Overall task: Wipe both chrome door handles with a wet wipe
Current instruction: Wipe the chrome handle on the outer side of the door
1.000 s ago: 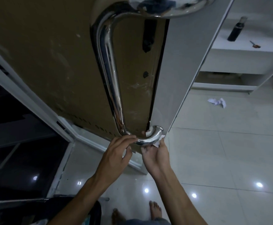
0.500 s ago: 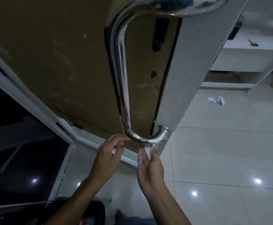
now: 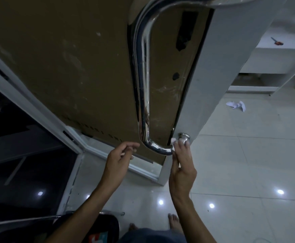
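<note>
Chrome pull handle [image 3: 144, 88] on brown door [image 3: 64, 64], running top to bottom, lower bend near door edge. White wet wipe [image 3: 174, 141] pressed round lower end of bar, just below round mounting collar [image 3: 183, 135]. Right hand [image 3: 182, 165] pinches wipe against chrome. Left hand [image 3: 119, 156] just beside bend, fingers loosely curled, holding nothing, not touching bar. Step in hand: wiping lower end. Next, likely: slide wipe up bar, steady pressure. Crumpled paper [image 3: 236, 106] on tiled floor [image 3: 248, 163]. No readable writing.
</note>
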